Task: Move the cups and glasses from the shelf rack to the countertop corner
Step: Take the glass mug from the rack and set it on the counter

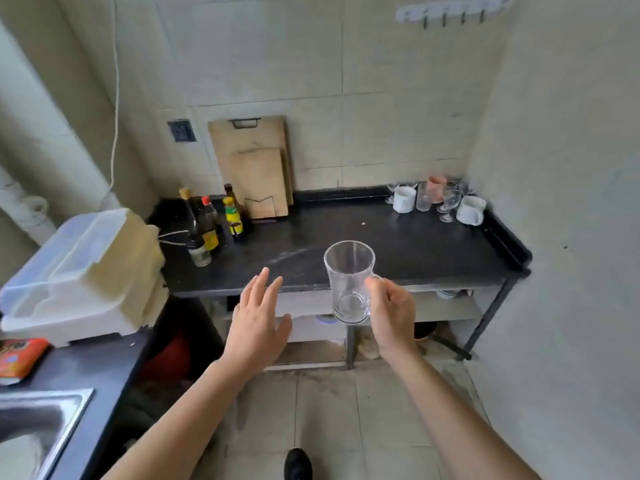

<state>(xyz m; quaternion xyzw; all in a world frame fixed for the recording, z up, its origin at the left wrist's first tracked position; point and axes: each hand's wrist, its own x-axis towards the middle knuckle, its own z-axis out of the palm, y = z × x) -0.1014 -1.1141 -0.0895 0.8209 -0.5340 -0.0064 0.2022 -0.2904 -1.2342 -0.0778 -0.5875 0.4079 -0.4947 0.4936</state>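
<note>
Head view: a black countertop (398, 244) is seen running to the tiled wall, with cutting boards (254, 168) leaned against the wall at its back and sauce bottles (214, 220) grouped near its left end. At the far right corner, cups and glasses (438, 200) are already gathered: white mugs, a pink cup and stemmed glasses, set close together. A clear glass mug (349, 282) is held upright in the air before the counter's front edge, well apart from that group. It is gripped at its handle by the right hand (391, 313), fingers closed around it. The left hand (258, 313) is spread open and holds nothing. The mug is judged rigid, breakable and smooth-walled; the handle is the surest hold, and a gentle set-down among the crowded stemware would be called for.
</note>
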